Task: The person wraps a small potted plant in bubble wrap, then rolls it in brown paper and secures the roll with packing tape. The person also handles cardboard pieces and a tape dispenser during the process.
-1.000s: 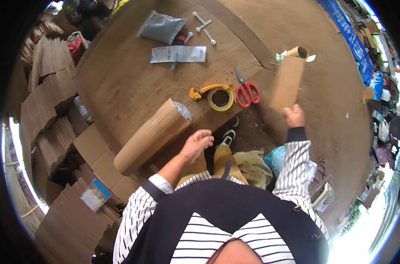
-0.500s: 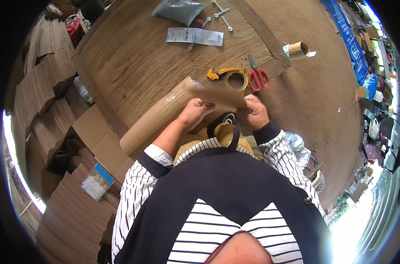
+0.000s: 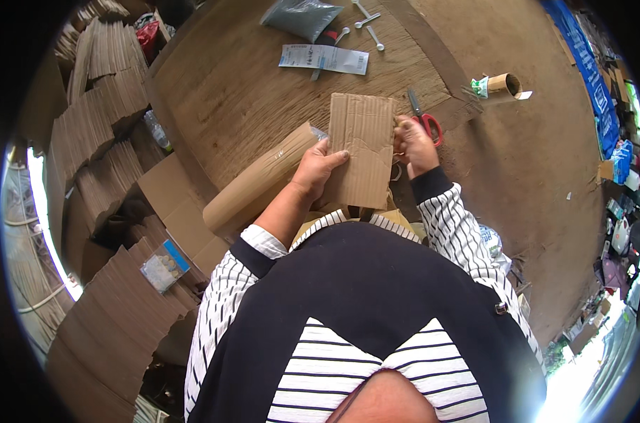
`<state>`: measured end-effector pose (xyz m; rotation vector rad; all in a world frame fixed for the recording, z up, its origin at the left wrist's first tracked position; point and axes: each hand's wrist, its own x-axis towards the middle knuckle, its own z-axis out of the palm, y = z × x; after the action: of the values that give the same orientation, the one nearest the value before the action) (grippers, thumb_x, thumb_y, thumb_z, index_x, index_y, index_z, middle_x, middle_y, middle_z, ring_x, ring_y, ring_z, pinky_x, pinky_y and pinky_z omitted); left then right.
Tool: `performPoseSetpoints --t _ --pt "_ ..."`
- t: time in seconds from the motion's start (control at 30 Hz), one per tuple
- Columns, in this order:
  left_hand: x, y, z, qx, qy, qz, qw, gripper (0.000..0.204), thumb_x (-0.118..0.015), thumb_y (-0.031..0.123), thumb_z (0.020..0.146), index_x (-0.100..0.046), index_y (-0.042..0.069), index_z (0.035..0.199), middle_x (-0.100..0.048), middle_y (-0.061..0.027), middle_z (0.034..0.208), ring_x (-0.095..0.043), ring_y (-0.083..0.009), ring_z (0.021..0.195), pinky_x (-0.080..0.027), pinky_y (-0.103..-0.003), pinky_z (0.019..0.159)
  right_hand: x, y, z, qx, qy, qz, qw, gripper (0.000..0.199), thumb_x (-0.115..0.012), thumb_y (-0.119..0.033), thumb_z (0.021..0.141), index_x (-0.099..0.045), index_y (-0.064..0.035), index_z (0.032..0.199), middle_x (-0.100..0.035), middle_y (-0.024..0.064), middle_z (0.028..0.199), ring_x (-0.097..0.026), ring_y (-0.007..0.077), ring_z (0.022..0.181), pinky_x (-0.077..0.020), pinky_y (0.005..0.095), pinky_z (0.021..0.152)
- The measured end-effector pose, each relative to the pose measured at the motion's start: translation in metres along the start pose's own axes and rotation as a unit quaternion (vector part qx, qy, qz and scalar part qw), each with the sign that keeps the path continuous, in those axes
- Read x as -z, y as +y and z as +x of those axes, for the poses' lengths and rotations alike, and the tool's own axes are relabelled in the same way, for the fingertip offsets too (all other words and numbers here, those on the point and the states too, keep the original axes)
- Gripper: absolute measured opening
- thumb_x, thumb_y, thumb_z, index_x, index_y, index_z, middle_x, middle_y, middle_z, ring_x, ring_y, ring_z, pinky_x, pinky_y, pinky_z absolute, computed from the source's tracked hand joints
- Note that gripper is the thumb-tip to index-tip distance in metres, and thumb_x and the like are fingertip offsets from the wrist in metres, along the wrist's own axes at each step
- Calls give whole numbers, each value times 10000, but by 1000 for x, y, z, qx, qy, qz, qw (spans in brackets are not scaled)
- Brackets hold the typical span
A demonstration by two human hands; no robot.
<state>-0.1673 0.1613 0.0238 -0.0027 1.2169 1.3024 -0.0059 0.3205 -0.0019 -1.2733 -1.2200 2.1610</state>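
Flat cardboard piece [image 3: 363, 149], corrugated and brown, held upright above the wooden counter [image 3: 249, 99] close to the body; left hand [image 3: 318, 168] clasped on its left edge with fingers spread across the face, right hand [image 3: 413, 144] gripping its right edge. Long cardboard tube [image 3: 260, 180] lying slantwise on the counter just behind the left hand, red-handled scissors [image 3: 426, 120] beside the right hand. Farther off: grey bag [image 3: 300, 15], paper slip [image 3: 323, 58], small roll [image 3: 502, 86]; stacked cardboard sheets [image 3: 101, 92] at left.
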Motion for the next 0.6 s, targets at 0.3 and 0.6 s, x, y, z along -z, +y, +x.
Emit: performPoseSetpoints --t 0.3,0.6 --pt "-17 7 21 9 10 54 998 355 -672 196 890 -608 -15 1169 -671 -112 1102 -646 -202 995 -514 -351 888 26 -12 15 1 -203 -154 967 250 -657 -145 896 -657 25 1079 -698 76 908 -629 99 801 -522 269 701" --pt "-13 -31 -34 -128 162 84 975 256 -676 188 886 -652 -19 1036 -686 -74 918 -640 -142 785 -533 -310 676 9 15 15 47 -391 -179 901 332 -658 -161 891 -625 24 1164 -691 57 1045 -619 106 905 -514 282 793"
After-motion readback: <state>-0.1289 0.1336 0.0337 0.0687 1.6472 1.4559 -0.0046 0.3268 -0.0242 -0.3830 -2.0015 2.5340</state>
